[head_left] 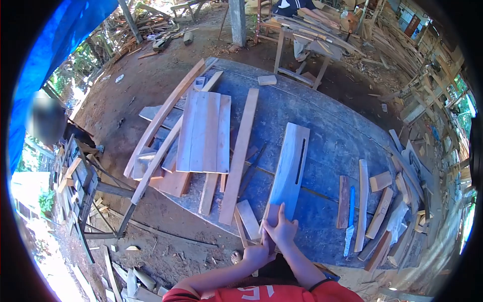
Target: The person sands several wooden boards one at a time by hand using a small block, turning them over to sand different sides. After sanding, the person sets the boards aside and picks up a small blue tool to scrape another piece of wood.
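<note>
A long pale board with a narrow slot near its right edge lies lengthwise in front of me on the blue-grey tabletop. My left hand is closed around the near end of this board, on its left side, its fingers partly hidden. On top of the board, just ahead of it, rests my right hand, with the index finger stretched forward and the thumb out to the left. The two hands are close together. A short wood block lies just left of the board.
A wide planked panel rests on wood strips at the left, beside a long strip. Several offcuts and a blue-handled tool lie at the right. A person is at a far workbench; another person is at far left.
</note>
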The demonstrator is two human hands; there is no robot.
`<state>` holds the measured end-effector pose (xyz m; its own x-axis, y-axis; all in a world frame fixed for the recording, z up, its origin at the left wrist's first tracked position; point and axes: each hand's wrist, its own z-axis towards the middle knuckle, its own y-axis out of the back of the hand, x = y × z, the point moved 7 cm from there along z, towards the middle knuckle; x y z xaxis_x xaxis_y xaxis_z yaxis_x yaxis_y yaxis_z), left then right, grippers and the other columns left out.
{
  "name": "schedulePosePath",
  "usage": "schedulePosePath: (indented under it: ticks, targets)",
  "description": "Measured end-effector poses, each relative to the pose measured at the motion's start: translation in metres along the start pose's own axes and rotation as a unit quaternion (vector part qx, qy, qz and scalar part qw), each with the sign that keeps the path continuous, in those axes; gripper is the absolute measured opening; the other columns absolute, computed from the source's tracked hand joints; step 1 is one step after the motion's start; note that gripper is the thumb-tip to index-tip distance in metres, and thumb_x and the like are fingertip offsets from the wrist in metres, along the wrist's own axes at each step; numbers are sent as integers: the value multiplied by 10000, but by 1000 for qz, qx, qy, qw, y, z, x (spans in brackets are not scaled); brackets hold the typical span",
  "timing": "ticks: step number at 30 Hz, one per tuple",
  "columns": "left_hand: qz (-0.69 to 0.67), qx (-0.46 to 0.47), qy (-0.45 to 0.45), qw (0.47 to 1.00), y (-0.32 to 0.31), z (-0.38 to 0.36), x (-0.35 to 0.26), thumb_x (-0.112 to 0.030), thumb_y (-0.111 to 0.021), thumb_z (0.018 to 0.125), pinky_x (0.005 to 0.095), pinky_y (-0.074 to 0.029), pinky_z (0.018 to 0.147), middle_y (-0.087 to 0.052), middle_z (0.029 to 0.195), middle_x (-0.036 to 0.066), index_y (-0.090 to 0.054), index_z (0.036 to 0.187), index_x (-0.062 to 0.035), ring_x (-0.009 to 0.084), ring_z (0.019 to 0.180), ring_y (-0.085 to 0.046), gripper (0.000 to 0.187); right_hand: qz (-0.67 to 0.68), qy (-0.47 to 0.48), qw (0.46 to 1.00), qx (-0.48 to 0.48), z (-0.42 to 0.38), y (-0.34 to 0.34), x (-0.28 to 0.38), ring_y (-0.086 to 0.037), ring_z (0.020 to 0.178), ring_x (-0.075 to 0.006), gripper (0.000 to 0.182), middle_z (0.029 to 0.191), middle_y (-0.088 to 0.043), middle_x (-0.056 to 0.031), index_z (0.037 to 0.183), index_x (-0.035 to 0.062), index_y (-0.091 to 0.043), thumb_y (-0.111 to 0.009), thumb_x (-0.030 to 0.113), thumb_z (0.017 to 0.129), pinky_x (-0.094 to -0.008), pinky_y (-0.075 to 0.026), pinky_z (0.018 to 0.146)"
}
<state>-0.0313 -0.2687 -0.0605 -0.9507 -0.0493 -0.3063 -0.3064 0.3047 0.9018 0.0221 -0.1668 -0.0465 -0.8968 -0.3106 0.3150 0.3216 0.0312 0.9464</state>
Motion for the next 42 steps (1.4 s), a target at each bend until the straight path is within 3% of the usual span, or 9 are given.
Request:
schedulePosePath:
  ticks: [4, 9, 15, 16, 19, 22, 28, 36, 42]
  targets:
    - [-9, 55, 3, 998, -5, 4, 3, -568, -593, 704, 282, -430, 338, -565, 523, 32, -160, 1326, 135, 151, 407, -560, 1034, -15, 12, 1000, -1, 6, -3, 1, -541, 448, -244, 832, 596, -610, -113, 1291, -8, -380, -604, 528, 695, -378, -337, 640]
    - [-27, 1, -26, 999, 10, 69, 14, -554, -602, 703, 276, -426, 341, -571, 536, 27, -148, 1326, 140, 133, 404, -549, 1037, -37, 4, 999, -15, 69, -7, -12, -571, 481, -250, 803, 605, -620, -116, 1291, 2, -393, -589, 524, 712, -384, -356, 663]
    - [92, -148, -4, 985, 80, 255, 37, -463, -543, 762, 294, -380, 305, -538, 471, 20, -153, 1324, 148, 126, 329, -490, 917, 9, -74, 997, 35, 267, -5, -38, -634, 791, -310, 791, 829, -648, -177, 1349, 56, -315, -546, 517, 749, -485, -309, 930]
    - [10, -186, -19, 982, 99, 298, 45, -413, -503, 788, 315, -377, 297, -536, 466, 30, -151, 1324, 149, 140, 313, -481, 852, 18, -70, 997, 21, 311, -11, -46, -627, 862, -311, 798, 886, -645, -189, 1358, 61, -298, -540, 519, 751, -493, -284, 962]
    - [30, -64, 23, 997, 153, 404, 59, -493, -613, 665, 326, -480, 456, -637, 665, 76, -52, 1351, 113, 203, 514, -618, 1074, -20, -93, 995, 33, 422, -12, -65, -604, 942, -324, 813, 971, -635, -185, 1353, 81, -324, -558, 543, 727, -476, -300, 962]
    - [5, -36, 50, 998, 203, 404, 44, -524, -581, 699, 331, -497, 496, -636, 707, 105, -64, 1352, 102, 226, 572, -629, 1042, -20, -92, 994, 45, 450, 17, -58, -594, 969, -322, 833, 1001, -631, -179, 1362, 78, -301, -558, 550, 726, -470, -292, 974]
    - [0, -110, -20, 994, 152, 275, 24, -478, -611, 679, 354, -415, 363, -573, 542, 64, -104, 1349, 94, 209, 420, -556, 1017, -6, -65, 998, -18, 316, 33, -46, -625, 860, -323, 866, 880, -641, -210, 1366, 75, -278, -554, 571, 712, -483, -326, 931]
    - [-43, 25, -29, 998, -12, 35, 7, -565, -554, 736, 307, -421, 343, -588, 548, 44, -143, 1312, 162, 171, 420, -567, 1016, -16, -71, 995, 70, 32, -13, -15, -636, 669, -317, 904, 755, -648, -171, 1371, 28, -225, -561, 555, 718, -494, -381, 809]
    - [3, 12, -44, 999, -4, -15, 5, -603, -554, 713, 284, -391, 299, -541, 485, 8, -169, 1322, 142, 112, 366, -521, 1037, -39, -34, 998, 41, -17, -6, 4, -614, 578, -281, 813, 699, -641, -141, 1347, 56, -321, -585, 505, 722, -452, -374, 763]
